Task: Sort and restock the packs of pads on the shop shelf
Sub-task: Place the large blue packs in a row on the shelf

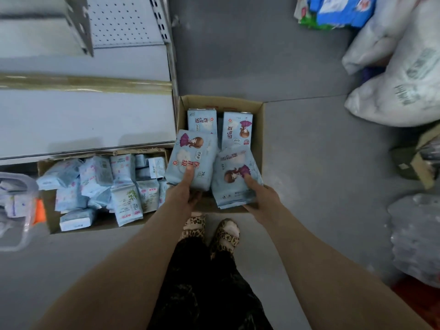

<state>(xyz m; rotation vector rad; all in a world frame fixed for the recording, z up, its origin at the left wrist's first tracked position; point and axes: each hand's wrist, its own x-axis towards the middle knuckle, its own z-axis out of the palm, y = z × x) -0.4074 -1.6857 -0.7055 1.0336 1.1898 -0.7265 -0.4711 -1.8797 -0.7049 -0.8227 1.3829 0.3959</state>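
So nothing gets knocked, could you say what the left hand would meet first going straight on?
Probably the left hand, past its held pack, meets the rear left pack in the box; depth unclear.

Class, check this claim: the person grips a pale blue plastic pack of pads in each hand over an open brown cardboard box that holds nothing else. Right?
Wrong on the box: the head view shows two more pale blue plastic packs inside the open brown cardboard box. The left hand and right hand each grip one.
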